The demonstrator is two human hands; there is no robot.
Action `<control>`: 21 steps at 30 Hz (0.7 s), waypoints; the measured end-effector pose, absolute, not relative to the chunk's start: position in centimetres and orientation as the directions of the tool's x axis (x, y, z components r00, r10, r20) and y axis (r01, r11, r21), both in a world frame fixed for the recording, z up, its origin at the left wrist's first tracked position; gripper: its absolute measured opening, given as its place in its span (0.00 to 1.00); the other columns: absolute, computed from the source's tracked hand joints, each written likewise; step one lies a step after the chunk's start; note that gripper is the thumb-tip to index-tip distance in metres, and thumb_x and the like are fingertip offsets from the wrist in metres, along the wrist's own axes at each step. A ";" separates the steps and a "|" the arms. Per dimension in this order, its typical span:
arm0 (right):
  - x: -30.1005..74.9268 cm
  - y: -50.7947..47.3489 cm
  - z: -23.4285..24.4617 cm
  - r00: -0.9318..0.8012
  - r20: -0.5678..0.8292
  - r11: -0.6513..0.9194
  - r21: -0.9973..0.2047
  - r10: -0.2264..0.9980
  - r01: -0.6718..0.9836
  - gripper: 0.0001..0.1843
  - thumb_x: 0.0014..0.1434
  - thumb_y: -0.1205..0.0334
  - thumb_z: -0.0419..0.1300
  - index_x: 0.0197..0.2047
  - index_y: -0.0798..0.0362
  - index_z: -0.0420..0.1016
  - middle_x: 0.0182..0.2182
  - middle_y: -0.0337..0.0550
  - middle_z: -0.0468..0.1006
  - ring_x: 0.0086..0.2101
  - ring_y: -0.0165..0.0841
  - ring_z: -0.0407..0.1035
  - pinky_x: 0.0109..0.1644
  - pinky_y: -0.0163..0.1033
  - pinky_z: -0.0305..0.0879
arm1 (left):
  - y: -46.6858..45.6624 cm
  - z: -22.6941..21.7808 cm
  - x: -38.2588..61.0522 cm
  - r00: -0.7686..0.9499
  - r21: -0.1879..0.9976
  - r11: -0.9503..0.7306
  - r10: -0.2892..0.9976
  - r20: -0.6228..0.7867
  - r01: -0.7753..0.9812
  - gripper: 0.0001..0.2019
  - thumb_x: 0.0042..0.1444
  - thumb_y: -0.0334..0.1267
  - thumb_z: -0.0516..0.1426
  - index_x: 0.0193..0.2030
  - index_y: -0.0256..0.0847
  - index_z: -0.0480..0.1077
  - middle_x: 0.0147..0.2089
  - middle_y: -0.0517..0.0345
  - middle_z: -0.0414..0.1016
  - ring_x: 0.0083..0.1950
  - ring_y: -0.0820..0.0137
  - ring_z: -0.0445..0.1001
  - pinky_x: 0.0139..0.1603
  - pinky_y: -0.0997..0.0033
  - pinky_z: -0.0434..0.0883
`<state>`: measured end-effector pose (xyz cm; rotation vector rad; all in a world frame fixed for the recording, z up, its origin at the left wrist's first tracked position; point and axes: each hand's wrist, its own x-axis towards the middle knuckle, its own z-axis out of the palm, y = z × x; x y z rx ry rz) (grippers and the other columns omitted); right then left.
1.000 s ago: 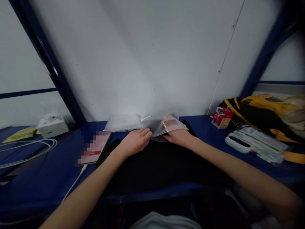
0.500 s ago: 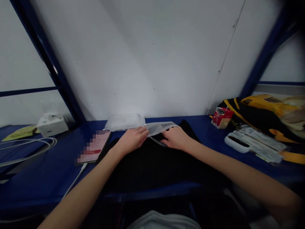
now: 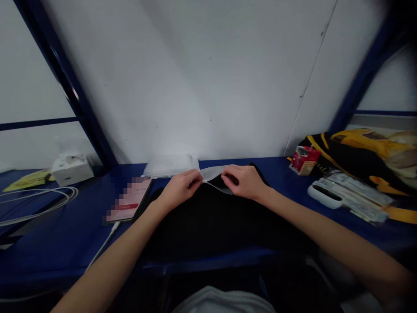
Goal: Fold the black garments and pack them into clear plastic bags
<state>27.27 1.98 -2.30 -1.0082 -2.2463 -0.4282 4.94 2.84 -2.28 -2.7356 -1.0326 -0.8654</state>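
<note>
A black garment (image 3: 215,221) lies spread on the blue table (image 3: 61,243) in front of me. At its far end both my hands pinch the mouth of a clear plastic bag (image 3: 212,174). My left hand (image 3: 180,188) grips the bag's left edge with closed fingers. My right hand (image 3: 245,180) grips the right edge, fingers curled over it. The bag's mouth is stretched between the two hands, over the garment's far end. A stack of more clear bags (image 3: 170,165) lies just behind my left hand by the wall.
A phone (image 3: 130,201) with a white cable lies left of the garment. Further left are a white tissue box (image 3: 71,168) and coiled white cables (image 3: 35,204). At right sit a small red carton (image 3: 303,160), a white case (image 3: 345,195) and a yellow-black bag (image 3: 368,152).
The labelled bag that stood up between my hands has been pulled flat. My right hand has moved from under it to pinch its right edge; the left hand has stayed put.
</note>
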 end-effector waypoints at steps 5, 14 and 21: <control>26.7 1.8 -2.8 -0.588 0.753 0.749 0.200 0.294 0.632 0.10 0.57 0.59 0.52 0.35 0.54 0.71 0.32 0.44 0.72 0.35 0.33 0.64 0.39 0.37 0.59 | 2.3 -2.5 5.6 0.621 0.025 -0.787 0.507 0.598 0.617 0.06 0.56 0.32 0.48 0.34 0.39 0.65 0.35 0.57 0.68 0.33 0.74 0.67 0.32 0.75 0.64; 25.6 2.3 -3.6 -0.646 0.738 0.716 0.346 0.192 0.607 0.09 0.57 0.63 0.51 0.31 0.54 0.70 0.29 0.42 0.71 0.34 0.33 0.60 0.38 0.38 0.55 | 2.3 -2.8 6.2 0.679 -0.064 -0.803 0.454 0.577 0.592 0.07 0.57 0.32 0.46 0.34 0.39 0.65 0.35 0.56 0.68 0.36 0.72 0.67 0.34 0.73 0.65; 26.9 3.9 -2.9 -0.681 0.720 0.641 0.463 0.132 0.613 0.07 0.55 0.65 0.51 0.29 0.54 0.69 0.28 0.42 0.70 0.31 0.32 0.60 0.36 0.37 0.55 | 2.6 -1.7 6.2 0.629 -0.142 -0.706 0.499 0.597 0.694 0.07 0.57 0.32 0.46 0.32 0.39 0.64 0.33 0.57 0.68 0.35 0.72 0.66 0.31 0.74 0.62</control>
